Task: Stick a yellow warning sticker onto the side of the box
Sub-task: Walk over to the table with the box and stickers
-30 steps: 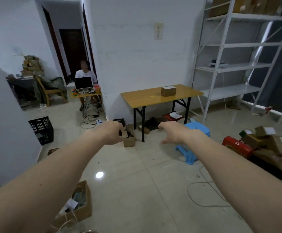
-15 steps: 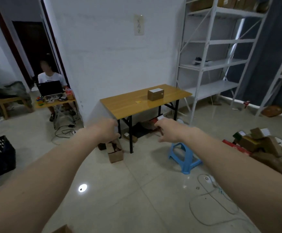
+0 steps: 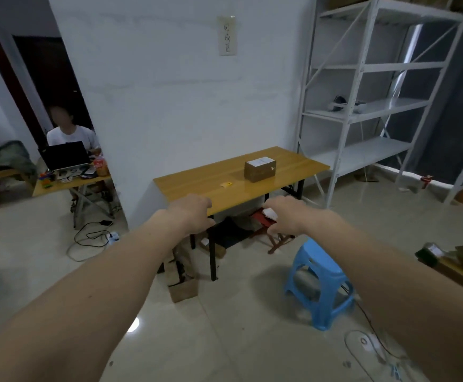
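A small brown cardboard box (image 3: 260,169) with a white label on top stands on the wooden table (image 3: 197,186) against the white wall. A small yellow sticker (image 3: 226,184) lies flat on the tabletop, left of the box. Both my arms reach forward. My left hand (image 3: 191,213) hangs in front of the table's near edge, fingers curled down, holding nothing. My right hand (image 3: 287,215) is level with it to the right, fingers spread and empty. Both hands are well short of the box and sticker.
A blue plastic stool (image 3: 318,282) stands on the floor at the right. An open cardboard box (image 3: 183,282) sits by the table leg, with clutter under the table. White metal shelving (image 3: 362,106) stands right. A person sits at a laptop (image 3: 65,157) at the left. Cables cross the floor.
The view has closed in on the table, which now looks larger and nearer. Both hands stay stretched forward and empty.
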